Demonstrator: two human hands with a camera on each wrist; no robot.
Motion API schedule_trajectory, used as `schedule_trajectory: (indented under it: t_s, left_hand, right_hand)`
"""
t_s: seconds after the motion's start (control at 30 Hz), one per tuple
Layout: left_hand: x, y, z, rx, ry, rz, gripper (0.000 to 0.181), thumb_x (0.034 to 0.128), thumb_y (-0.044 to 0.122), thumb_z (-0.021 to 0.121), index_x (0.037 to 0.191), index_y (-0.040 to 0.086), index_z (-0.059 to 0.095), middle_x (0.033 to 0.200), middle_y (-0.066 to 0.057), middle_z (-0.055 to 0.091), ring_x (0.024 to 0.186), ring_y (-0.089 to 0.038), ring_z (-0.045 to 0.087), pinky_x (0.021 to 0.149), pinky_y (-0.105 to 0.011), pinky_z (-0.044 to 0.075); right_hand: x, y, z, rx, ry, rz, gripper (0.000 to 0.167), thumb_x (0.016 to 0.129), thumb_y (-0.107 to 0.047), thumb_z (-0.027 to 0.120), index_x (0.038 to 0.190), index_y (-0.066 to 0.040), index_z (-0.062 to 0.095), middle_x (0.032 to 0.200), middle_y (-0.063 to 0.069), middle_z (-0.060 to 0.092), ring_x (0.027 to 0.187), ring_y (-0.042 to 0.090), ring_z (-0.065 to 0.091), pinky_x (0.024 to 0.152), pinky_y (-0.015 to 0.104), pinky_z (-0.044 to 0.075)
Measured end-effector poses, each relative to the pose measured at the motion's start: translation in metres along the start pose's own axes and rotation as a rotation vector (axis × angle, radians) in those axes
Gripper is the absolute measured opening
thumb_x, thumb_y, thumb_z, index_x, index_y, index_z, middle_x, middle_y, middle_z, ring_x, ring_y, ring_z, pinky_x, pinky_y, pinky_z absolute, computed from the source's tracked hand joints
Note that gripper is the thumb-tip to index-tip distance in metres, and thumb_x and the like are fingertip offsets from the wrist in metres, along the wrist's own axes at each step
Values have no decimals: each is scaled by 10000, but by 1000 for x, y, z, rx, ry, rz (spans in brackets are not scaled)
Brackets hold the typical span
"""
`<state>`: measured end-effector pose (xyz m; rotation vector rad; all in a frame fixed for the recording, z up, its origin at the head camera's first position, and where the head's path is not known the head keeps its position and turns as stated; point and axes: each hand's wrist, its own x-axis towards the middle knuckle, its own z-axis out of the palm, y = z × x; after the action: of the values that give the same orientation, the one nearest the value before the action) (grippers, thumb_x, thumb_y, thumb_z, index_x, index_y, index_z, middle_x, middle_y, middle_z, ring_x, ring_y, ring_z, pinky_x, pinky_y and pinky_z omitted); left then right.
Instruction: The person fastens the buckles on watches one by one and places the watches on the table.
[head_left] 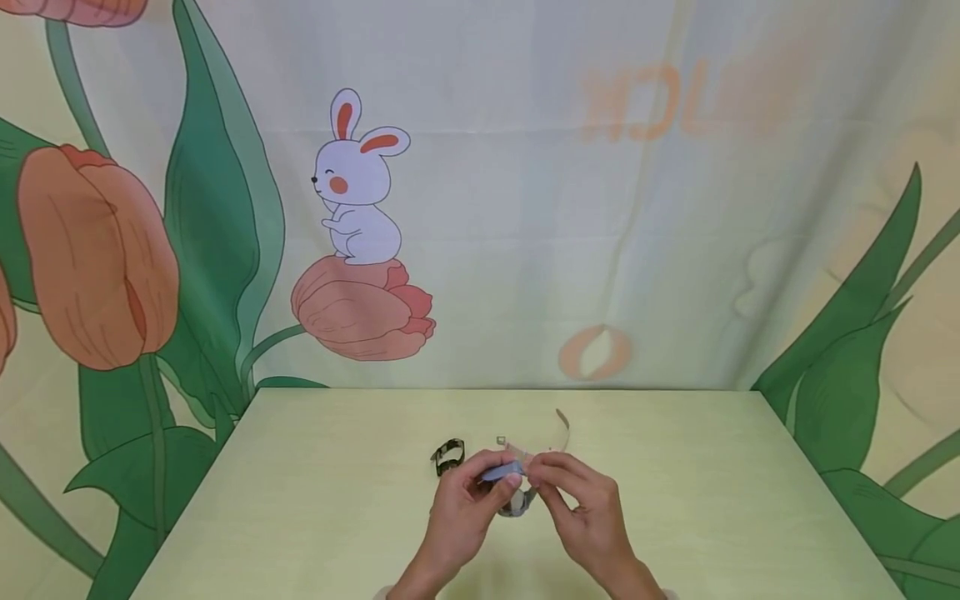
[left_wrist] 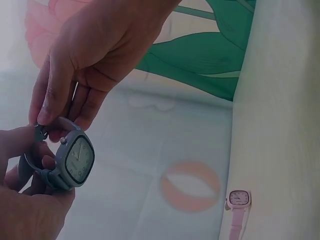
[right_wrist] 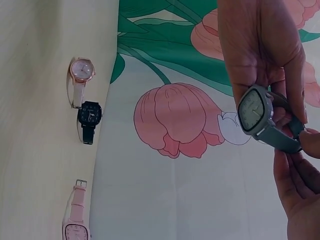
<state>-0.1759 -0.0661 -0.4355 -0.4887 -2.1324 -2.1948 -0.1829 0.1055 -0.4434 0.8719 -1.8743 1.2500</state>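
A grey-blue wristwatch [head_left: 516, 504] with a rounded-square dial is held up between both hands, above the table. My left hand [head_left: 463, 510] grips its strap, thumb on top. The fingertips of my right hand [head_left: 588, 512] pinch the other part of the strap near the buckle. In the left wrist view the watch [left_wrist: 76, 159] has its dial facing outward and its strap bent into a loop. The right wrist view shows the same watch [right_wrist: 256, 111] with fingers inside the loop. Fingers partly hide the buckle, so I cannot tell whether it is fastened.
Behind the hands, on the pale table [head_left: 315, 500], lie a black watch [head_left: 448, 458] and a pink watch [right_wrist: 77, 231]. A rose-gold watch [right_wrist: 82, 70] with a pale strap lies beside the black one. A printed curtain [head_left: 487, 208] hangs behind the table's far edge.
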Motion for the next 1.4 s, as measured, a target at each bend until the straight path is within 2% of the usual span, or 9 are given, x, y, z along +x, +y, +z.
schedule_trajectory:
  t_s: [0.07, 0.17, 0.3, 0.5, 0.63, 0.8, 1.0, 1.17, 1.4]
  left_hand:
    - [1, 0, 0, 15, -10, 17, 184, 945, 160, 661, 1097, 60, 686, 1073, -140, 676, 934, -90, 633, 832, -218, 532]
    - [3, 0, -1, 21, -32, 31, 186, 949, 168, 656, 1118, 98, 686, 1125, -112, 679, 1032, -120, 648, 900, -245, 524]
    - [4, 1, -5, 53, -62, 12, 218, 939, 208, 674, 1153, 167, 676, 1173, -48, 666, 1113, -144, 636, 992, -276, 484]
    - [2, 2, -17, 200, -81, -55, 297, 884, 254, 745, 1162, 229, 644, 1180, 42, 643, 1125, -146, 579, 1007, -372, 473]
    - [0, 1, -24, 214, -111, -102, 272, 879, 247, 744, 1119, 176, 637, 1107, -5, 650, 1113, -198, 577, 991, -425, 468]
    - [0, 0, -26, 197, -127, -115, 265, 902, 267, 721, 1125, 140, 653, 1111, -50, 662, 1108, -255, 591, 965, -363, 482]
    - [-1, -5, -27, 203, -121, -76, 197, 921, 264, 699, 1096, 176, 678, 1090, -28, 678, 1055, -159, 619, 931, -308, 494]
    - [-1, -7, -27, 183, -109, -58, 202, 910, 247, 714, 1086, 154, 681, 1091, -59, 677, 1040, -148, 625, 934, -285, 506]
    - [-1, -5, -27, 115, -55, 15, 192, 913, 179, 708, 1080, 94, 671, 1112, -100, 658, 1027, -113, 618, 939, -275, 519]
  right_hand:
    - [0, 0, 0, 35, -5, 34, 264, 799, 133, 711, 976, -59, 742, 943, 99, 725, 900, 160, 696, 862, 150, 529]
    - [-1, -2, 1, 157, -4, 129, 272, 826, 140, 680, 1035, -28, 726, 971, 120, 723, 955, 102, 685, 864, 187, 546]
    - [-2, -4, -1, 329, 19, 273, 249, 861, 138, 639, 1085, 41, 690, 1016, 51, 722, 962, 64, 682, 830, 213, 565]
    - [1, -6, -9, 362, 66, 453, 229, 883, 76, 652, 1110, 100, 655, 1019, -99, 710, 923, 95, 702, 840, 223, 568]
    - [2, -8, -12, 356, 85, 533, 246, 886, 46, 665, 1122, 114, 645, 1015, -110, 710, 943, 83, 695, 888, 245, 558]
    - [2, -10, -13, 368, 90, 538, 251, 896, 38, 657, 1133, 120, 638, 1030, -83, 711, 964, 71, 684, 898, 245, 553]
    - [1, -9, -12, 387, 82, 532, 239, 897, 41, 653, 1129, 97, 649, 1038, -71, 706, 967, 87, 688, 900, 256, 556]
    - [1, -8, -11, 392, 64, 554, 245, 903, 30, 649, 1136, 105, 640, 1040, -90, 700, 981, 79, 686, 908, 262, 554]
    - [-1, -6, -11, 405, -12, 467, 289, 911, 42, 640, 1199, 53, 625, 1099, -15, 693, 980, 87, 682, 833, 253, 579]
